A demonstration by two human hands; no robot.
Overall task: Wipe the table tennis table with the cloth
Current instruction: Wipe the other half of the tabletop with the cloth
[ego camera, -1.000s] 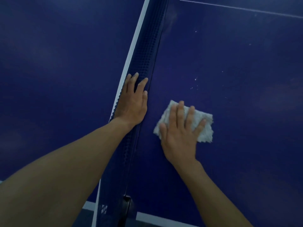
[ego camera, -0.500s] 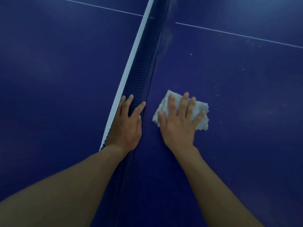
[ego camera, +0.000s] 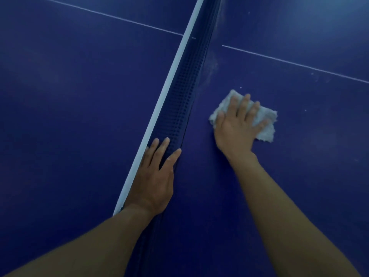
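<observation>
The right hand (ego camera: 236, 126) lies flat on the white cloth (ego camera: 263, 124), fingers (ego camera: 244, 102) stretched out and slightly spread, palm pressing it onto the blue table (ego camera: 299, 156). The cloth is crumpled and sits on the right half of the table, near the net (ego camera: 183, 92) but apart from it; its edges stick out beyond the fingertips and to the right of the hand. The left hand (ego camera: 155, 178) rests on the net, fingers extended and a little apart over the white top band (ego camera: 169, 76), thumb on the mesh side facing the cloth. A thin white line (ego camera: 299, 64) crosses the table beyond the cloth, with small pale specks scattered near it.
</observation>
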